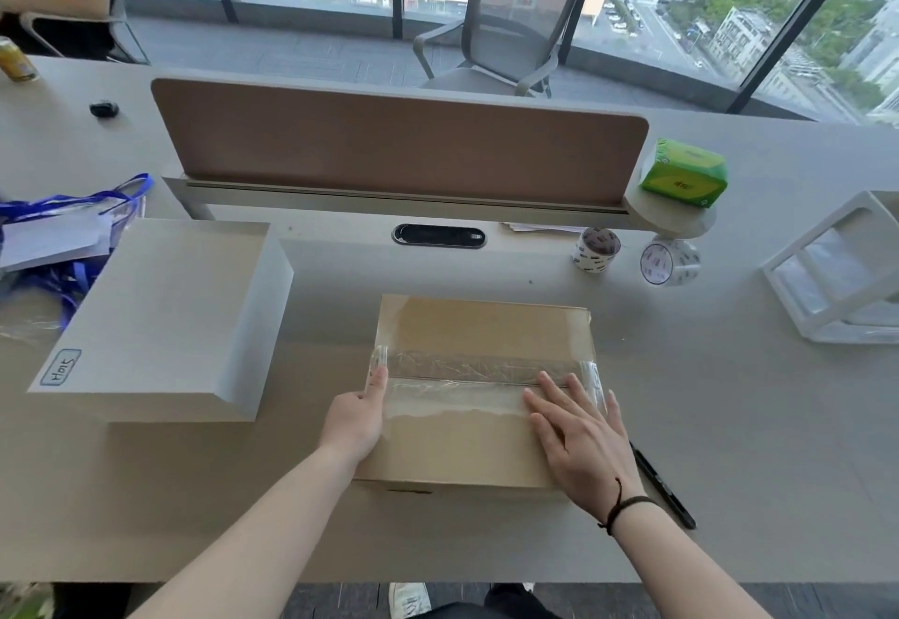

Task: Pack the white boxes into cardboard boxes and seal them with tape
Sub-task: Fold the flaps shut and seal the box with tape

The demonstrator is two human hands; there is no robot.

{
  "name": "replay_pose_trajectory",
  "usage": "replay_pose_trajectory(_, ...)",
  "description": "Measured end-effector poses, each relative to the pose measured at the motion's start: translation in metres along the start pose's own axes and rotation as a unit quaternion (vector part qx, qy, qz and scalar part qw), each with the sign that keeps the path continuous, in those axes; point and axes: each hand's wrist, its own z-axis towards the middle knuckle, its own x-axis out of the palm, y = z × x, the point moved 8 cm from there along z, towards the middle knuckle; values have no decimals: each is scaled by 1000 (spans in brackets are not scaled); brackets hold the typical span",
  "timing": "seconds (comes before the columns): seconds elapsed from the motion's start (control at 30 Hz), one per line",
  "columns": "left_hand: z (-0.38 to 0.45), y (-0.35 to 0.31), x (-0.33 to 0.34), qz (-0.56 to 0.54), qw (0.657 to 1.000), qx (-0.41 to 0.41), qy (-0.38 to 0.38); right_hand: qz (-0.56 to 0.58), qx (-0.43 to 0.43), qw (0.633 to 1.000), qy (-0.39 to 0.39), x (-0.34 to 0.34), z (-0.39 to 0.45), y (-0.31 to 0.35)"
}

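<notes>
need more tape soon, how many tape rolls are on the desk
2. One tape roll with dark print stands right of the desk's cable slot; a clear tape roll lies just right of it, below the green tissue pack. Others may be hidden.

Right hand flat, left hand gripping taped cardboard box.

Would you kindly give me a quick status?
Left hand grips carton edge. Right hand flat on tape. Seam covered. Nothing blocking.
</notes>
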Motion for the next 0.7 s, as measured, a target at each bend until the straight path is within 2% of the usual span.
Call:
replay_pose_trajectory(0.07, 0, 2, 1, -14, 1000, -11, 15, 18, -3, 1000, -2, -3, 1, -1)
replay_pose_trajectory(0.13, -2, 9, 6, -47, 997, -39, 48, 81, 17, 996, -40, -9, 0, -11)
replay_pose_trajectory(0.2, -9, 17, 9, -76, 992, -77, 67, 172, 72, 976, -113, -18, -6, -31)
replay_pose_trajectory(0.27, -17, 24, 13, -99, 985, -106, 97, 256, 155, 945, -134, -19, -11, -54)
replay_pose_trajectory(0.33, -24, 30, 17, -123, 977, -128, 114, 345, 230, 906, -89, -6, -17, -68)
replay_pose_trajectory(0.4, -25, 34, 16, -140, 974, -134, 113, 441, 301, 845, 3, 14, -24, -65)
replay_pose_trajectory(0.43, -26, 35, 16, -151, 973, -133, 110, 475, 326, 816, 45, 23, -29, -60)
replay_pose_trajectory(0.5, -29, 35, 17, -174, 971, -126, 108, 523, 343, 776, 75, 28, -32, -56)
replay_pose_trajectory(0.6, -36, 31, 19, -198, 970, -98, 100, 563, 333, 753, 72, 28, -29, -57)
replay_pose_trajectory(0.7, -40, 28, 20, -190, 975, -76, 90, 569, 304, 759, 84, 31, -28, -59)
